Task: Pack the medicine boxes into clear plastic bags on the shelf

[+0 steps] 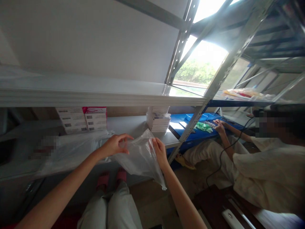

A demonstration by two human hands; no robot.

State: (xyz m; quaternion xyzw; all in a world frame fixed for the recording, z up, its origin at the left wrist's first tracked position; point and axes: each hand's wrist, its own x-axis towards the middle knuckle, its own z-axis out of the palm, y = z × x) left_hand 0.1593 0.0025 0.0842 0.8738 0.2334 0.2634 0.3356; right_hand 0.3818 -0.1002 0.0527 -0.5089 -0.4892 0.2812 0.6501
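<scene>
A clear plastic bag (140,156) hangs in front of me above my knees, its lower corner drooping to the right. My right hand (160,152) pinches the bag's upper right edge. On the other side, my left hand (115,146) is curved, with thumb and fingers apart by the bag's left edge. Whether its fingertips touch the plastic is hard to make out. More clear plastic bags (76,152) lie flat on the grey shelf to the left of my left hand.
Pink-and-white boxes (95,119) and a white stack (158,119) stand on the grey lower shelf (124,125). A metal upright (190,127) rises at right. Beyond it, a co-worker (267,165) sits handling small items beside green plastic (204,127) on a blue surface.
</scene>
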